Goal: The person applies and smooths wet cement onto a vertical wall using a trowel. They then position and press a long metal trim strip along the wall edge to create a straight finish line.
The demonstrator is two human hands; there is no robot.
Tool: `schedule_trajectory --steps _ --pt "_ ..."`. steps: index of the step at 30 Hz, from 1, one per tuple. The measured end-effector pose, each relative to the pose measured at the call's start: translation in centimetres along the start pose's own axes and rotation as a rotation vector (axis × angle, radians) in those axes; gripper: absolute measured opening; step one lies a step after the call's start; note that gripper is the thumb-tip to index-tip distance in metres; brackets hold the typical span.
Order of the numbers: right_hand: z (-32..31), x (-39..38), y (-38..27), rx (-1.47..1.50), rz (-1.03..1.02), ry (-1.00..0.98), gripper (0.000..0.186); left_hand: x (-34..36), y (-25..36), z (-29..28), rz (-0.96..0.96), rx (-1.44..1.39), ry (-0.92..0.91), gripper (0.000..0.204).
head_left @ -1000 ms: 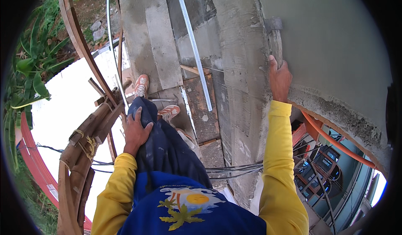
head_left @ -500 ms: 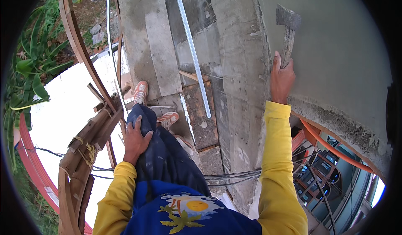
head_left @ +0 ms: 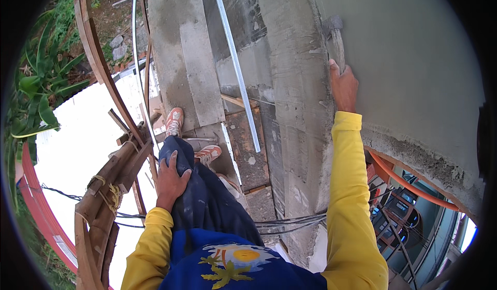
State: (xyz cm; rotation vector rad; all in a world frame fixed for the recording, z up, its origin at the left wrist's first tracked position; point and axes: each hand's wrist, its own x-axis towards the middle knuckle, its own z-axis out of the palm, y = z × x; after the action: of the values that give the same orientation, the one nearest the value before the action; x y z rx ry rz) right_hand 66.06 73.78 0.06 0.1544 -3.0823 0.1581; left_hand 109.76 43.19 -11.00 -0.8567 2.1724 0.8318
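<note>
My right hand [head_left: 344,88] is closed round the wooden handle of a hatchet [head_left: 338,47], well out in front of me on the right. The hatchet's grey, worn head is at the rough edge of the concrete wall [head_left: 398,78]; whether it touches cannot be told. My left hand [head_left: 172,182] lies on my bent left knee, over dark blue trousers [head_left: 207,202], with its fingers spread and nothing in it.
Grey planks [head_left: 199,72] lie underfoot, with a long metal strip [head_left: 236,65] beside them. Lashed timber posts [head_left: 111,171] stand at the left. Black cables [head_left: 295,222] cross below me. An orange hose [head_left: 398,174] hangs at the right, above machinery [head_left: 398,212].
The hatchet has swung left and slightly down, its head turning toward the wall's edge. My right hand has shifted a little left; my left hand stays on the knee.
</note>
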Motion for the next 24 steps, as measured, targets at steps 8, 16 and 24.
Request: schedule_trajectory --steps 8,16,24 --pt "0.3 2.1 -0.2 -0.077 0.122 -0.115 0.077 -0.3 0.5 0.0 0.007 -0.020 -0.014 0.086" --pt "1.6 3.6 -1.7 0.170 0.182 -0.044 0.072 0.0 -0.6 0.0 0.006 -0.033 -0.002 0.087" --pt "6.2 -8.7 -2.1 0.846 0.416 -0.235 0.063 1.4 -1.4 -0.4 0.015 -0.063 0.017 0.088"
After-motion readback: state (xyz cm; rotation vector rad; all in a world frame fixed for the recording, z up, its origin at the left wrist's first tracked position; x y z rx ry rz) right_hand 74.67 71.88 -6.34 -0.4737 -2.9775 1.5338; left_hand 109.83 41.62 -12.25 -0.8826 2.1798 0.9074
